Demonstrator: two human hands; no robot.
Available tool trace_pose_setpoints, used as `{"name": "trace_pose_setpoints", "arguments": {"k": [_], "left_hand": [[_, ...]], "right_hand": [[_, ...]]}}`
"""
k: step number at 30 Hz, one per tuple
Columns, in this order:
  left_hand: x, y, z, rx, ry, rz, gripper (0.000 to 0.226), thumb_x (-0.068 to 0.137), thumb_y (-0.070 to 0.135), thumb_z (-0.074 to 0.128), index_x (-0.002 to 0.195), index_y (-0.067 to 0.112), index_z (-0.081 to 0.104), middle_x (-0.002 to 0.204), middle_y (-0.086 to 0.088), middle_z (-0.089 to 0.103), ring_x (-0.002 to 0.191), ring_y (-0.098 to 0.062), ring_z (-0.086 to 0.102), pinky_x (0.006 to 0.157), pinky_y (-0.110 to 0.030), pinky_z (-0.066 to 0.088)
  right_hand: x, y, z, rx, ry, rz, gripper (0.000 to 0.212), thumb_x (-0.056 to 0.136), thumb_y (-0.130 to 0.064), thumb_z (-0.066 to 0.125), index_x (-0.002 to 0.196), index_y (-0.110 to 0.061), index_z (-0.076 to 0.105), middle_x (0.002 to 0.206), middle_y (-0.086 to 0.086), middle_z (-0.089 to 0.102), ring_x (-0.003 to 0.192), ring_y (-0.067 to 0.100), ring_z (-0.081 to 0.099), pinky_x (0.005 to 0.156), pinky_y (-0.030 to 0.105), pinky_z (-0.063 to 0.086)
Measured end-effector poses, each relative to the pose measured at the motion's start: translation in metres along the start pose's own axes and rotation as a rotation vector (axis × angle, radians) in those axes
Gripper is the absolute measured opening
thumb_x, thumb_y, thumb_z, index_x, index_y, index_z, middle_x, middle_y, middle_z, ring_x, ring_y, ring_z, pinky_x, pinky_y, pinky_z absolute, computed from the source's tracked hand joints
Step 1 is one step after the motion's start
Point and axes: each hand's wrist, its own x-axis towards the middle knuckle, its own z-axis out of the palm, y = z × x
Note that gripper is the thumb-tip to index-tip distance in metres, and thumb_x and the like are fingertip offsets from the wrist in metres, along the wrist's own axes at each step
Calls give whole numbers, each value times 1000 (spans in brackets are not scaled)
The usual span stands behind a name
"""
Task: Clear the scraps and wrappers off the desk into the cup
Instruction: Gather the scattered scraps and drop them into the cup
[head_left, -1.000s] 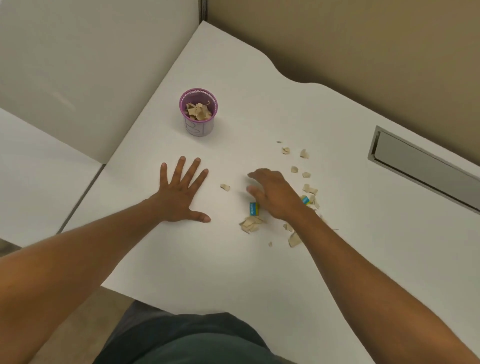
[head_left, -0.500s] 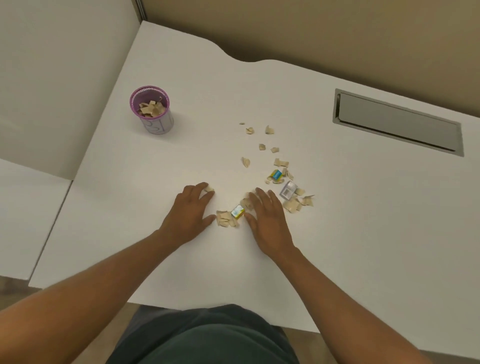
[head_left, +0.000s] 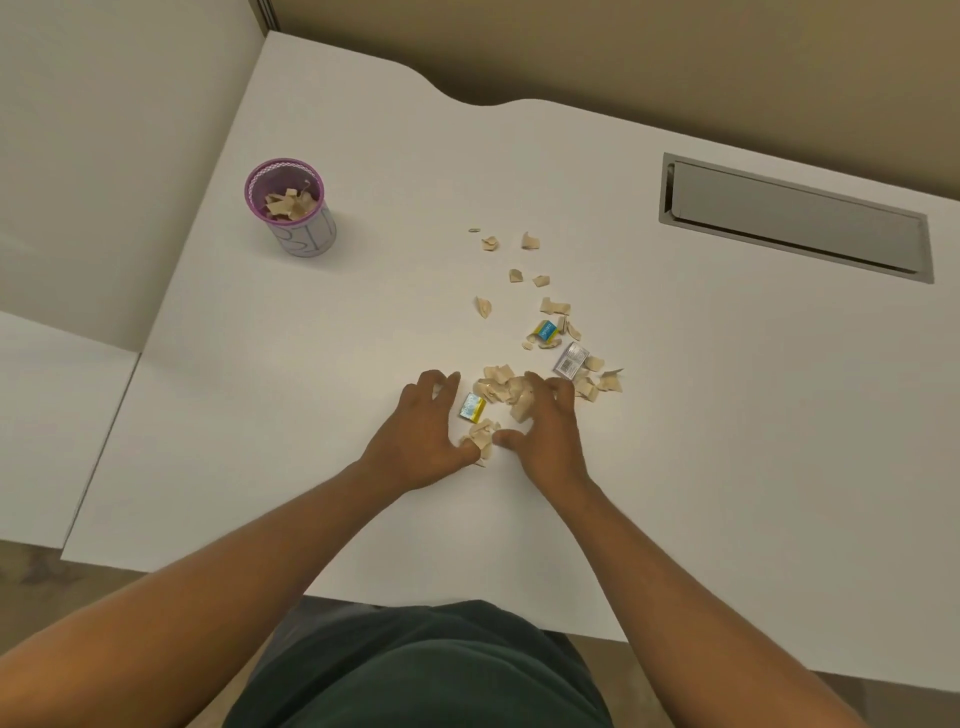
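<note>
A purple-rimmed cup (head_left: 296, 218) with paper scraps inside stands at the desk's far left. Both hands rest on the white desk (head_left: 311, 415), curved around a small heap of beige paper scraps (head_left: 501, 389). My left hand (head_left: 423, 434) lies on the heap's left, my right hand (head_left: 550, 431) on its right, with the thumbs almost meeting. A blue and yellow wrapper (head_left: 471, 406) lies between them. Beyond the heap lie a second blue wrapper (head_left: 545, 330), a silver wrapper (head_left: 570, 359) and several loose scraps (head_left: 530, 241).
A grey cable hatch (head_left: 795, 218) is set into the desk at the far right. A beige partition wall runs behind the desk, and a lower white surface (head_left: 52, 426) adjoins it on the left. The desk's front edge is close to my body.
My left hand has slid right from flat on the desk to the scraps. Both hands have closed in, pushing the scraps and the blue wrapper into a tighter heap.
</note>
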Motion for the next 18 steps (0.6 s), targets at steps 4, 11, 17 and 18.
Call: {"name": "trace_pose_setpoints", "arguments": {"k": [4,11,17,18], "left_hand": [[-3,0,-2,188,76,8,109,73,74,69,159,18,30,158,-7,29,134,-31,40,89,-42,57],[-1,1,12,289,37,10,92,86,62,71,158,15,35,164,-11,30,133,-34,43,100,-44,53],[1,-10,2,175,38,25,46,95,33,69,136,13,61,148,-2,48,125,-27,48,81,-41,59],[1,-13,0,166,38,25,43,96,30,68,136,14,63,145,-1,50,125,-26,49,80,-41,59]], "right_hand": [[9,-4,-11,-300,19,-177,95,70,-37,89,150,-29,38,148,-2,34,132,26,37,102,42,49],[22,-9,-8,-679,-302,-355,85,88,-56,67,157,-41,21,169,-6,10,153,37,10,120,54,24],[13,1,-9,-542,-138,-352,41,93,-23,67,133,-22,62,154,2,45,136,29,41,102,41,47],[10,3,-9,-509,-113,-337,38,93,-20,66,131,-22,63,153,1,46,135,27,42,100,40,48]]}}
